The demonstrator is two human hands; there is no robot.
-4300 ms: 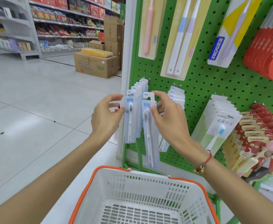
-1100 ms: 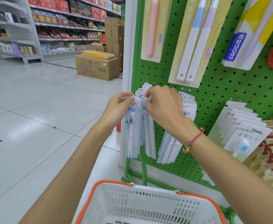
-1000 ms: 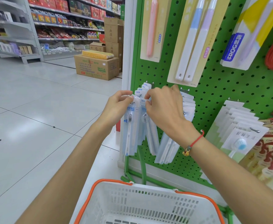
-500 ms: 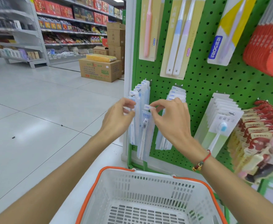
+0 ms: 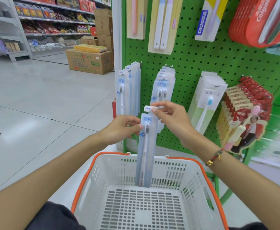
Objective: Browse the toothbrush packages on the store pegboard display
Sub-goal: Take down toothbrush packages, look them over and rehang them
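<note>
The toothbrush package [image 5: 146, 146] is hanging upright off the pegboard [image 5: 194, 67], long axis vertical, bristles up, its lower end dipping past the basket's far rim [image 5: 182, 159]. The right hand [image 5: 172, 121] is pinching its top tab; the left hand [image 5: 121, 128] is pinching its left edge. That thin tab could be slipping free, dropping the package into the basket.

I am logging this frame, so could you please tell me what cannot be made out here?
- Head view: small print on the held toothbrush package is too small to read.
- Its lower end sits behind the basket wall.
- Red packages, top right, are cut off by the edge.
- Character packs at right are blurred.
</note>
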